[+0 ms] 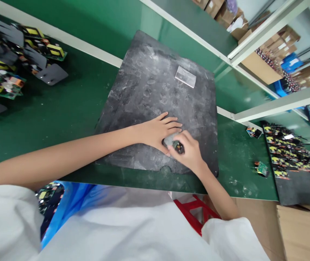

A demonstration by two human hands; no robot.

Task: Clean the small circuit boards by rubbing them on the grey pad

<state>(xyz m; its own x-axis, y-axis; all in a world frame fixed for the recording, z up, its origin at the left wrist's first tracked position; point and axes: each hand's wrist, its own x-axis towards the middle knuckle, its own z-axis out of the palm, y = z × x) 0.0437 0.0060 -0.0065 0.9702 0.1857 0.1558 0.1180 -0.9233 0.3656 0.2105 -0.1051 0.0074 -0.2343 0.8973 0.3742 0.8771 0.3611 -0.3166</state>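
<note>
My left hand (159, 132) lies on the black mat (149, 94) with its fingers spread out, thumb pointing towards the right hand. Just beside it, my right hand (189, 150) is curled with thumb and fingers closed round a small circuit board (179, 146), whose dark and green parts show in the gap of the grip. A flat grey piece (168, 140) shows between the two hands; whether it belongs to the board I cannot tell. Farther back on the mat rests a clear rectangular block (185, 77).
Circuit boards with grey plates (21, 54) are heaped at the left of the green bench (84, 90). Two loose boards (260, 168) (253, 132) and a black tray of boards (288, 152) are at right. A cardboard box (296, 232) stands below; a red stool (195, 210) is under the bench.
</note>
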